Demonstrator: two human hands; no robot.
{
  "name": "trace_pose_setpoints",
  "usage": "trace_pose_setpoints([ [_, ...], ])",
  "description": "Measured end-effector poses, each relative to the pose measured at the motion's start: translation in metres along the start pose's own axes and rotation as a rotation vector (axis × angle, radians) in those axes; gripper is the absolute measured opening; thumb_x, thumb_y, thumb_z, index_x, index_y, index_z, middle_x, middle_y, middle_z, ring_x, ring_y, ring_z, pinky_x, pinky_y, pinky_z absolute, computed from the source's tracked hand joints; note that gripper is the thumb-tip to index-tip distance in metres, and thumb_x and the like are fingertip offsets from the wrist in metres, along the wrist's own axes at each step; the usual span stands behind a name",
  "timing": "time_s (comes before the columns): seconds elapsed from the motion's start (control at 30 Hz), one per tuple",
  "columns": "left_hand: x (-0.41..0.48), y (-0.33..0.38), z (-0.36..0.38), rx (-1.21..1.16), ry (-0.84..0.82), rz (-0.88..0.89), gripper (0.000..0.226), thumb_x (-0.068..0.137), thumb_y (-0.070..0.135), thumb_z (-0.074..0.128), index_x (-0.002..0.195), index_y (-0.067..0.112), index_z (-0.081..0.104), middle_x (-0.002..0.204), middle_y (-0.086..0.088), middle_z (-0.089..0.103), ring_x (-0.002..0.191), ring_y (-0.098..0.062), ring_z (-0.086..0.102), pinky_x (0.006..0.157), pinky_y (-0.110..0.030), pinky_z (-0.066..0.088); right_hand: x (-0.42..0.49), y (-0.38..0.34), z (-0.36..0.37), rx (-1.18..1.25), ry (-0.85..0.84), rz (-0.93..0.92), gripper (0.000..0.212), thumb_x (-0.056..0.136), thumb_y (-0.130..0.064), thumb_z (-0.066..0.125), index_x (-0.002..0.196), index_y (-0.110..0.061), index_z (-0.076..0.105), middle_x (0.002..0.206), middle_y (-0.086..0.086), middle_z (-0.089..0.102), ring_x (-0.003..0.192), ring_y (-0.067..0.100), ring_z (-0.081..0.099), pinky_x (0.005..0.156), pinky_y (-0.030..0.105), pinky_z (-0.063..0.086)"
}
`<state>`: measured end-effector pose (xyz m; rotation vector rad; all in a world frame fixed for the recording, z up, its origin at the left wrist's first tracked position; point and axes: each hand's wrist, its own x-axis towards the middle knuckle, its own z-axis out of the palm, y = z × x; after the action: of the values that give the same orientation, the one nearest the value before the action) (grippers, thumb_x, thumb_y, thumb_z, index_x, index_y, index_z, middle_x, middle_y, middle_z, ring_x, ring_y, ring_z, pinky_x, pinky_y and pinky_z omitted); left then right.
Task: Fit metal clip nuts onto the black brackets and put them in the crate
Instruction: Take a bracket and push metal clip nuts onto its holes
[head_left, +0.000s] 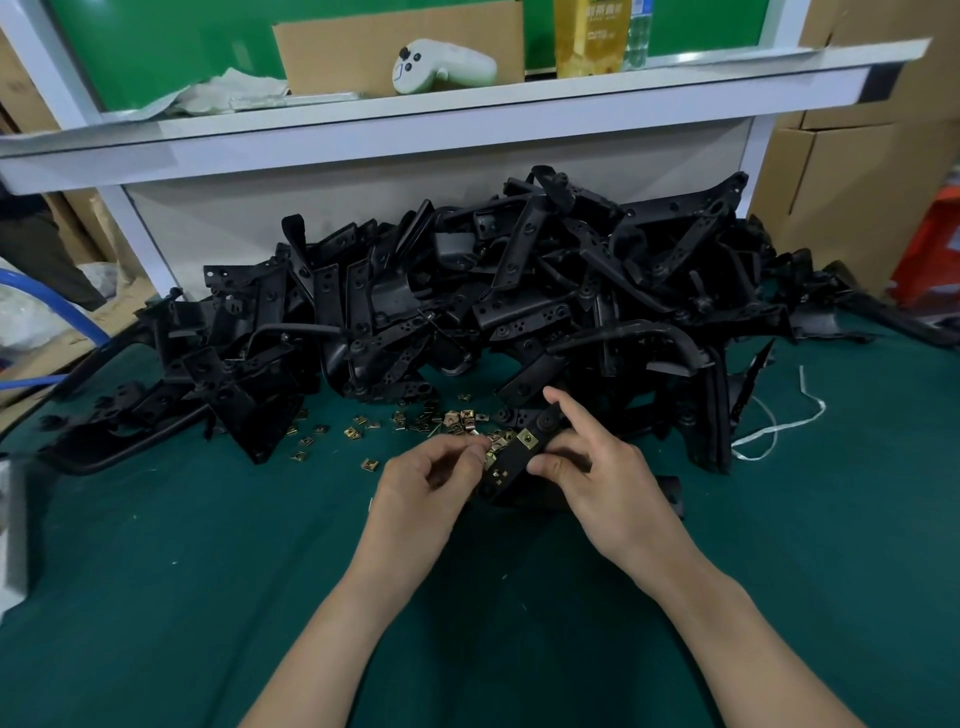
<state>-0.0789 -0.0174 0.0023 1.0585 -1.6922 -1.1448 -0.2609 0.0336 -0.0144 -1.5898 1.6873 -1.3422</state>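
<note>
Green cloth covers the counter, and beyond the fingers a big heap of black brackets leans against the white shelf frame. Between heap and fingers lies a scatter of loose brass-coloured clip nuts, close enough, I judge, to be picked up one at a time without reaching. The right hand grips one bracket just above the cloth, with the thumb against its near edge and the forefinger laid along its far end. That hold looks meant to steady it against a push from the other side. The left hand has its fingers curled narrow, pinching a clip nut at the bracket's left edge, seemingly to slide it on sideways. One fitted nut already sits further up the strip. The bracket's long axis slants away from the person and to the right, its far end pointing into the heap and its flat face turned upward so the holes show. No crate is in sight.
</note>
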Motion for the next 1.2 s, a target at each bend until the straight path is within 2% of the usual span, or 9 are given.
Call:
trace_pose_setpoints([
  [0.17, 0.0, 0.001, 0.0, -0.007, -0.011, 0.009, 0.015, 0.099, 0.024, 0.063, 0.096, 0.031, 0.076, 0.078, 0.017, 0.073, 0.07, 0.005, 0.062, 0.07, -0.01, 0.048, 0.0, 0.0, -0.001, 0.012, 0.003, 0.018, 0.068, 0.098, -0.025, 0.064, 0.155, -0.038, 0.031, 0.096, -0.025, 0.071, 0.091, 0.001, 0.066, 0.085, 0.004, 0.04],
  [0.33, -0.001, 0.001, -0.001, -0.003, -0.037, 0.013, 0.016, 0.099, 0.024, 0.062, 0.098, 0.031, 0.076, 0.076, 0.019, 0.072, 0.069, 0.007, 0.062, 0.069, -0.008, 0.047, 0.0, 0.0, -0.001, 0.009, 0.008, 0.029, 0.068, 0.098, -0.023, 0.064, 0.155, -0.038, 0.031, 0.093, -0.027, 0.071, 0.082, 0.007, 0.066, 0.081, 0.005, 0.042],
  [0.53, -0.003, 0.003, 0.002, 0.006, -0.032, 0.015, 0.015, 0.099, 0.025, 0.062, 0.098, 0.033, 0.075, 0.081, 0.014, 0.072, 0.071, 0.005, 0.062, 0.07, -0.009, 0.047, 0.0, 0.001, 0.0, -0.011, 0.014, 0.017, 0.067, 0.097, -0.027, 0.065, 0.155, -0.038, 0.032, 0.092, -0.027, 0.071, 0.08, 0.016, 0.066, 0.08, 0.013, 0.046],
  [0.63, -0.004, 0.002, 0.005, -0.029, 0.022, 0.006, 0.012, 0.098, 0.023, 0.065, 0.096, 0.029, 0.074, 0.08, 0.015, 0.072, 0.07, 0.004, 0.062, 0.068, -0.009, 0.047, 0.0, 0.0, 0.0, -0.016, 0.025, 0.009, 0.067, 0.097, -0.027, 0.065, 0.155, -0.037, 0.032, 0.091, -0.028, 0.07, 0.08, 0.01, 0.066, 0.08, 0.009, 0.045],
  [0.73, -0.005, 0.001, 0.01, -0.055, 0.08, -0.016, 0.006, 0.096, 0.024, 0.067, 0.094, 0.026, 0.072, 0.078, 0.014, 0.072, 0.069, 0.002, 0.062, 0.065, -0.009, 0.046, 0.0, -0.001, 0.001, -0.022, 0.032, 0.007, 0.066, 0.097, -0.028, 0.065, 0.154, -0.037, 0.033, 0.091, -0.029, 0.07, 0.079, 0.01, 0.065, 0.079, 0.013, 0.047],
  [0.8, -0.006, 0.0, 0.014, -0.046, 0.112, -0.018, 0.006, 0.096, 0.025, 0.067, 0.092, 0.025, 0.072, 0.078, 0.013, 0.073, 0.068, 0.001, 0.062, 0.063, -0.009, 0.046, -0.001, -0.001, 0.002, -0.033, 0.039, 0.005, 0.064, 0.097, -0.027, 0.065, 0.153, -0.038, 0.035, 0.091, -0.03, 0.07, 0.079, 0.006, 0.065, 0.078, 0.011, 0.045],
  [0.9, -0.008, -0.001, 0.018, -0.064, 0.155, -0.021, 0.007, 0.095, 0.026, 0.067, 0.09, 0.024, 0.071, 0.078, 0.011, 0.073, 0.07, -0.004, 0.064, 0.063, -0.011, 0.047, -0.001, -0.001, 0.003, -0.009, 0.046, 0.026, 0.061, 0.097, -0.025, 0.065, 0.15, -0.039, 0.038, 0.091, -0.029, 0.071, 0.091, -0.004, 0.064, 0.082, 0.004, 0.04],
  [0.97, -0.009, -0.001, 0.02, -0.087, 0.182, -0.018, 0.007, 0.095, 0.025, 0.068, 0.09, 0.023, 0.071, 0.078, 0.011, 0.073, 0.069, -0.002, 0.063, 0.063, -0.01, 0.046, -0.001, -0.001, 0.004, 0.011, 0.046, 0.031, 0.061, 0.097, -0.022, 0.066, 0.149, -0.038, 0.04, 0.092, -0.029, 0.072, 0.097, -0.008, 0.063, 0.084, 0.001, 0.038],
  [1.2, -0.01, 0.001, 0.022, -0.121, 0.235, -0.003, 0.008, 0.095, 0.023, 0.067, 0.089, 0.02, 0.071, 0.077, 0.008, 0.072, 0.067, -0.001, 0.06, 0.063, -0.012, 0.046, -0.002, -0.002, 0.006, 0.017, 0.055, 0.014, 0.06, 0.096, -0.023, 0.066, 0.147, -0.04, 0.04, 0.094, -0.029, 0.072, 0.099, -0.008, 0.063, 0.086, 0.001, 0.038],
])
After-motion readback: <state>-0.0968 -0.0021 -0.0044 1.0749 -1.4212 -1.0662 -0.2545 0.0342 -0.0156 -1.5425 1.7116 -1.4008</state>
